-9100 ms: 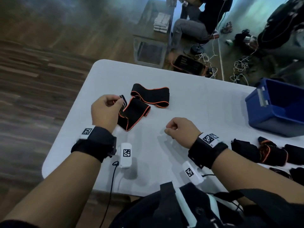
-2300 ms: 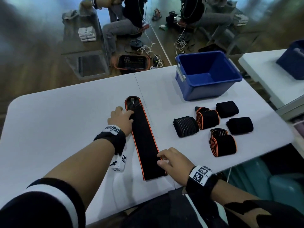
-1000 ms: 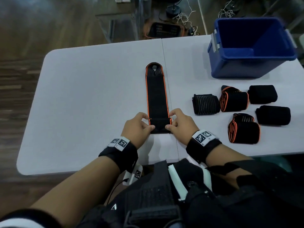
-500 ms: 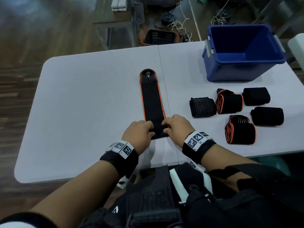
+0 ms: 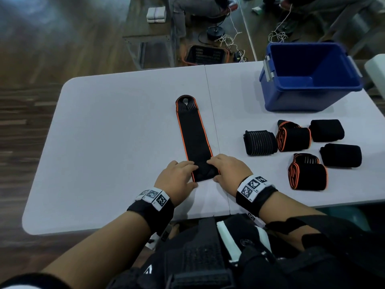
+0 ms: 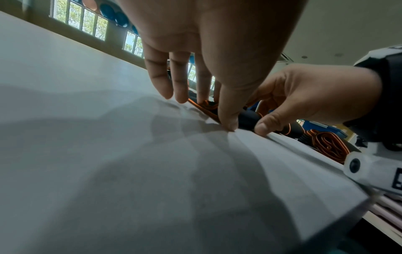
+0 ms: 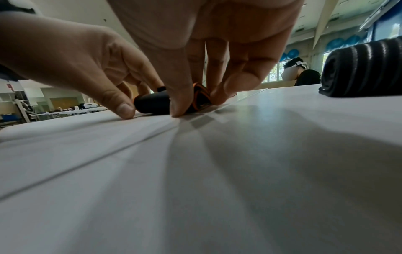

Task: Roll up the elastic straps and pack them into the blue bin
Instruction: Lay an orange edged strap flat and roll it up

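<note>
— What are the fingers doing?
— Both thumbs are pressing the table (image 5: 116, 130) behind a small roll; curled fingers of the left hand (image 5: 176, 177) and right hand (image 5: 228, 171) are pinching it from each end.
— And the strap (image 5: 192, 130)?
— Lying flat, stretching away from the fingertips. The bin (image 5: 308, 78) is sitting far right, five rolled straps (image 5: 261, 142) between.
</note>
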Demonstrator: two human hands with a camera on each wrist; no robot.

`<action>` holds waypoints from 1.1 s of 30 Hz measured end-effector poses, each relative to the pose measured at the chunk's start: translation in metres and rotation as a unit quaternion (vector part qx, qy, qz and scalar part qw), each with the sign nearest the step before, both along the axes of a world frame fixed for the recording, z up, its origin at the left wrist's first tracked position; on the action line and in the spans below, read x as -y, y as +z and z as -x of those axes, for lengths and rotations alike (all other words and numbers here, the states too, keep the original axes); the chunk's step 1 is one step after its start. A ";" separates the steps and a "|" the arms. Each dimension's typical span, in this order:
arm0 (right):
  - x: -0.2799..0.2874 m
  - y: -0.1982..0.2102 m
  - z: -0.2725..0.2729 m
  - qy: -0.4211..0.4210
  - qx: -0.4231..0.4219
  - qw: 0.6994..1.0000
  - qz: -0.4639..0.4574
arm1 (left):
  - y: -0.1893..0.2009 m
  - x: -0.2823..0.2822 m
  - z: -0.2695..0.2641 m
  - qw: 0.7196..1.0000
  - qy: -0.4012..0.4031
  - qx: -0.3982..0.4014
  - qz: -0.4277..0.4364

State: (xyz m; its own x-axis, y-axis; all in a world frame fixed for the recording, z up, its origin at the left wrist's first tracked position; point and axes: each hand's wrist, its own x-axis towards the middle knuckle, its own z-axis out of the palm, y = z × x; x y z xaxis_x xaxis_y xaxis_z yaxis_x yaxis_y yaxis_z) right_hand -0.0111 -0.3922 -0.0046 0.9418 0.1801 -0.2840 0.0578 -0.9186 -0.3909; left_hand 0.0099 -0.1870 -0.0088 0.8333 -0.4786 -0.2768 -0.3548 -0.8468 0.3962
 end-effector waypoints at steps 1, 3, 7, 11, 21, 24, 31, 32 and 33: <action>0.000 0.000 -0.002 -0.007 -0.005 1.000 -0.008 | -0.002 -0.001 0.000 1.000 0.002 -0.001 0.003; 0.001 0.003 -0.007 -0.028 -0.028 0.999 -0.029 | -0.003 -0.002 0.001 1.000 0.004 0.001 0.009; 0.004 0.010 -0.016 -0.122 -0.061 0.983 -0.122 | 0.005 0.000 -0.004 0.997 0.056 -0.013 0.060; 0.003 0.015 -0.027 -0.163 -0.049 0.977 -0.132 | 0.008 0.004 -0.014 0.983 0.139 -0.041 0.115; -0.002 0.004 -0.034 -0.208 -0.084 0.970 -0.097 | 0.005 0.012 -0.033 0.951 0.249 -0.072 0.166; -0.005 0.003 -0.035 -0.243 -0.061 0.958 -0.136 | 0.005 0.014 -0.037 0.950 0.252 -0.062 0.176; -0.008 0.008 -0.035 -0.162 -0.030 0.981 -0.101 | 0.003 0.019 -0.037 0.974 0.169 -0.028 0.146; -0.009 0.008 -0.036 -0.157 -0.031 0.983 -0.091 | 0.003 0.019 -0.038 0.975 0.168 -0.031 0.142; -0.010 0.008 -0.037 -0.152 -0.031 0.984 -0.081 | 0.002 0.018 -0.038 0.976 0.167 -0.031 0.135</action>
